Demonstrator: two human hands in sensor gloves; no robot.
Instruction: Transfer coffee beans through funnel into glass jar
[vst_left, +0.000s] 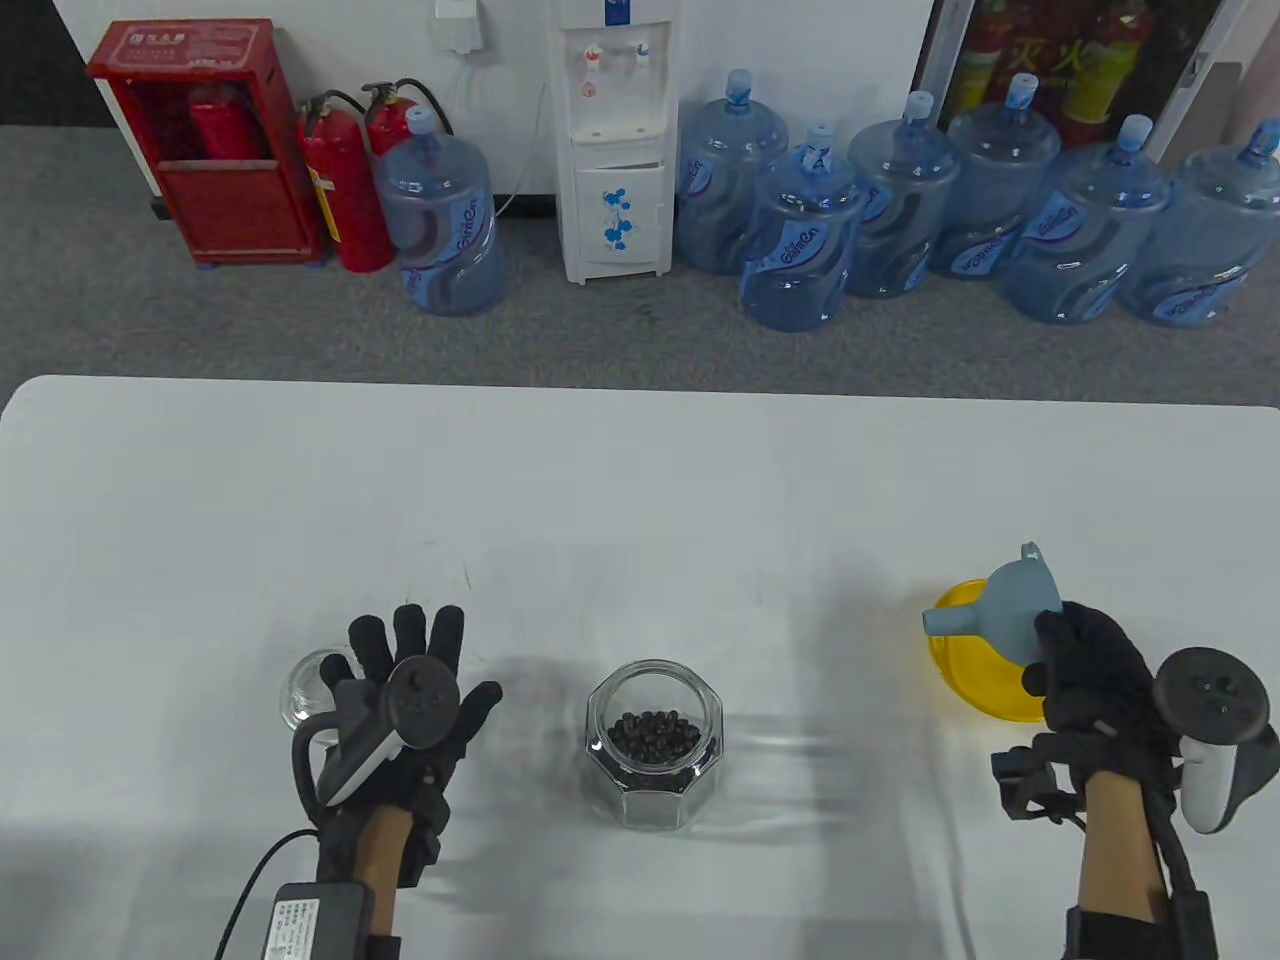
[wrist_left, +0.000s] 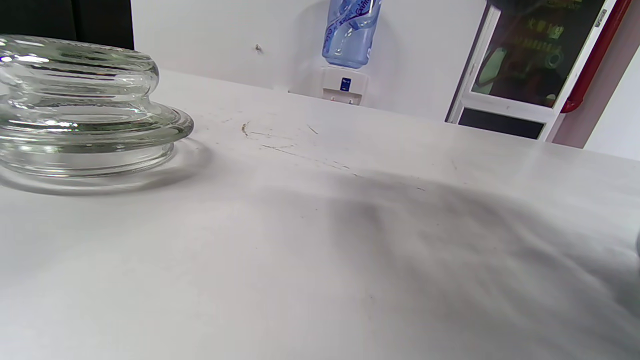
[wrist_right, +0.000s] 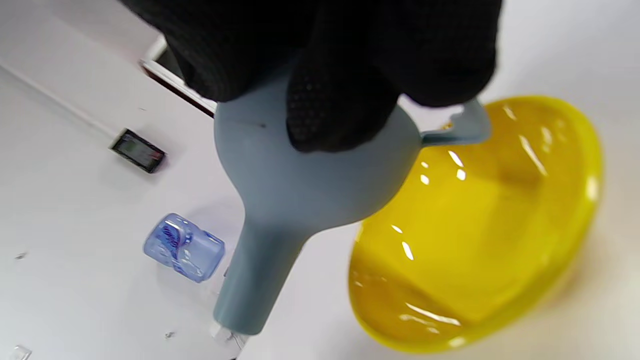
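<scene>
An open octagonal glass jar (vst_left: 655, 745) with coffee beans (vst_left: 655, 738) in its bottom stands at the table's centre front. My right hand (vst_left: 1085, 665) grips a grey-blue funnel (vst_left: 1010, 605) by its bowl, spout pointing left, over a yellow bowl (vst_left: 985, 665) at the right; the right wrist view shows the funnel (wrist_right: 300, 195) and the bowl (wrist_right: 480, 230), which looks empty. My left hand (vst_left: 410, 680) lies flat and open, fingers spread, holding nothing. The glass jar lid (vst_left: 312, 688) rests just left of it, and shows in the left wrist view (wrist_left: 80, 107).
The white table (vst_left: 640, 480) has its far edge at mid-frame. Beyond it on the floor stand several water bottles (vst_left: 800, 240), a water dispenser (vst_left: 615, 140) and fire extinguishers (vst_left: 345, 185).
</scene>
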